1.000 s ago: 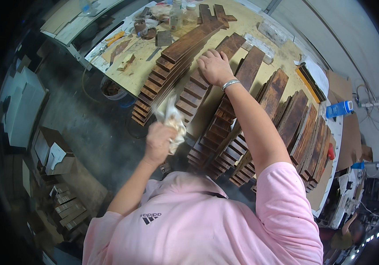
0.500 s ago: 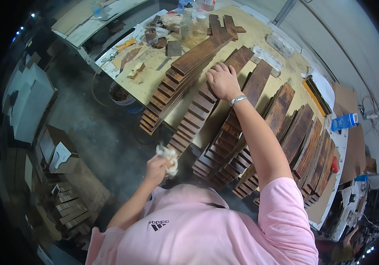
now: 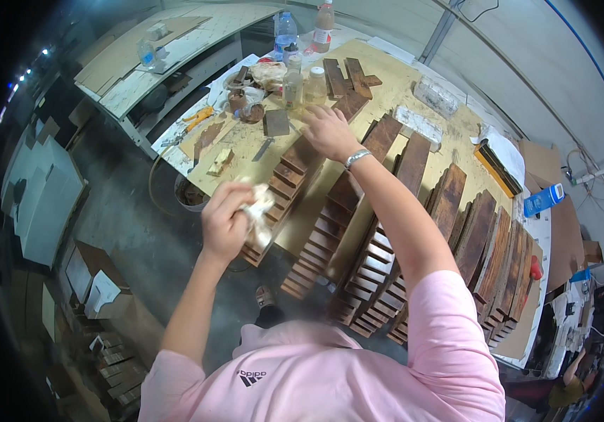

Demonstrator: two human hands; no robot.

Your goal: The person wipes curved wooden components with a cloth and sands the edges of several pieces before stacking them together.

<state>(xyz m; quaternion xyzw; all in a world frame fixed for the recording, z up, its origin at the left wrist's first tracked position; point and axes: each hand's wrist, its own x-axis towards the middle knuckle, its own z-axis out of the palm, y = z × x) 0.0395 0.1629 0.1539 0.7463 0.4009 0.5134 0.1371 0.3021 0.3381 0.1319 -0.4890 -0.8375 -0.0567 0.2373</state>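
Left hand [image 3: 223,219] grips crumpled white cloth [image 3: 260,211] beside leftmost stepped wooden-board stack [image 3: 290,174]; right hand [image 3: 330,133], fingers spread, has shifted over it from neighbouring stack [image 3: 330,219], contact unclear. Work apparently transfers here.

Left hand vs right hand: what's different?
Left hand is closed around a white cloth; right hand is open, fingers extended.
Left hand has no bracelet at its wrist; right hand has a silver bracelet.
Left hand is nearer the body; right hand reaches farther over the table.
Both are ungloved.
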